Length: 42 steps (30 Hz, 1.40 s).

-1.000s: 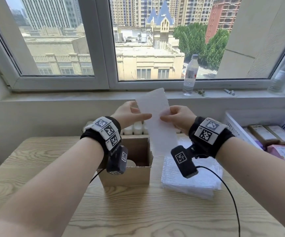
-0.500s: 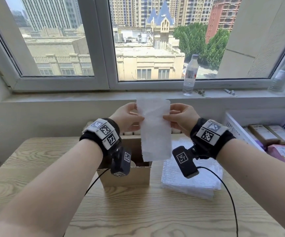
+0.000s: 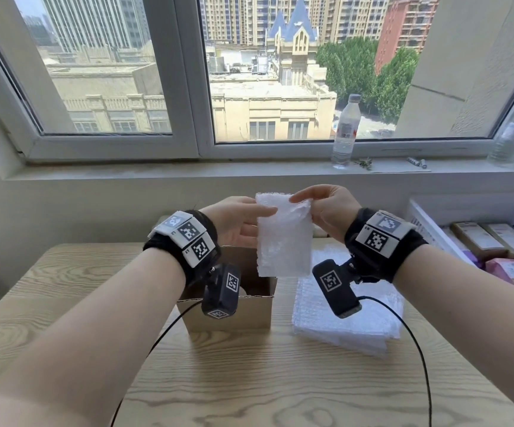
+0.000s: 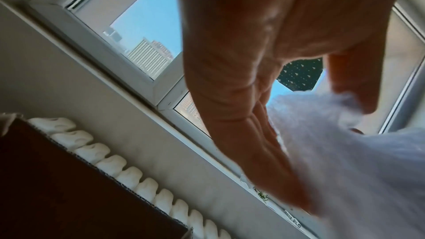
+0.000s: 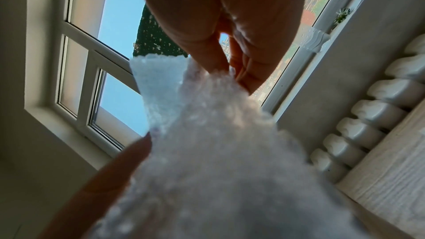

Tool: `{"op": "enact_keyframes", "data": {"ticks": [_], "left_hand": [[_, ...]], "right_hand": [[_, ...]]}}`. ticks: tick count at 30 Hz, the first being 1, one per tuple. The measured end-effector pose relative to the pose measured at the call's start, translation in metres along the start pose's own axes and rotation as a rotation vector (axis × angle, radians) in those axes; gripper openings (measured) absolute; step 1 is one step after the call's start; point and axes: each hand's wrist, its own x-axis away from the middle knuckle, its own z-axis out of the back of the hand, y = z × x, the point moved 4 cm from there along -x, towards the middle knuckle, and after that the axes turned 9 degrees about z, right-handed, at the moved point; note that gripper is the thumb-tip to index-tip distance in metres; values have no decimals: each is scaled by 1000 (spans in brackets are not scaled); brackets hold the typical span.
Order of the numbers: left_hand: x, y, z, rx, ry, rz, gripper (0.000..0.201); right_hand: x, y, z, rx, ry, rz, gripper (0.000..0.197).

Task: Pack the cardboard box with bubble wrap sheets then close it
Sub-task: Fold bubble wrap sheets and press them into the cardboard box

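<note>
A folded bubble wrap sheet hangs in the air above the open cardboard box. My left hand pinches its upper left edge with thumb in front and fingers behind. My right hand pinches its upper right corner. In the left wrist view the bubble wrap sheet is a white blur beside the left hand's fingers. In the right wrist view the bubble wrap sheet fills the middle and the right hand's fingers grip its top. A pale round object shows inside the box.
A stack of bubble wrap sheets lies on the wooden table right of the box. A white basket of packages stands at the far right. A water bottle is on the windowsill. A white radiator runs behind the table.
The sheet was long and held tilted; it now hangs shorter and folded, squarely between both hands, lower and over the box. Both hands have come closer together.
</note>
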Motion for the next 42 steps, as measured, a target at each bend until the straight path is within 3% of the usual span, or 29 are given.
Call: {"op": "enact_keyframes", "data": {"ticks": [4, 8, 13, 15, 21, 26, 30, 32, 35, 37, 38, 40, 42], "left_hand": [[-3, 1, 6, 12, 89, -67, 31], [-1, 5, 8, 17, 196, -154, 37], [5, -1, 4, -29, 12, -67, 21], [5, -4, 3, -52, 26, -53, 18], [-4, -11, 9, 53, 117, -94, 25], [-1, -15, 13, 338, 36, 57, 22], [-2, -16, 16, 378, -61, 110, 43], [-3, -19, 18, 264, -34, 99, 47], [-5, -21, 23, 191, 50, 32, 27], [-9, -26, 29, 206, 85, -4, 32], [-11, -29, 31, 211, 108, -20, 38], [-11, -35, 34, 225, 161, -49, 43], [-9, -43, 34, 181, 232, -56, 35]], "right_hand": [[4, 2, -1, -196, -52, -128, 22], [11, 5, -8, -68, -265, -218, 32], [10, 9, -6, -139, -148, -142, 32], [10, 10, -6, -130, -139, -131, 33], [11, 14, -11, -169, -169, -103, 34], [3, 18, -9, -151, -55, -46, 33], [-2, 17, -12, -28, -3, 18, 30], [-1, 17, -18, -8, -33, 4, 35], [0, 26, -26, -196, -57, -150, 33], [3, 33, -32, -313, -111, -293, 24], [4, 37, -36, -345, -145, -328, 32], [2, 43, -43, -319, -166, -296, 48], [-2, 48, -47, -202, -96, -242, 53]]}}
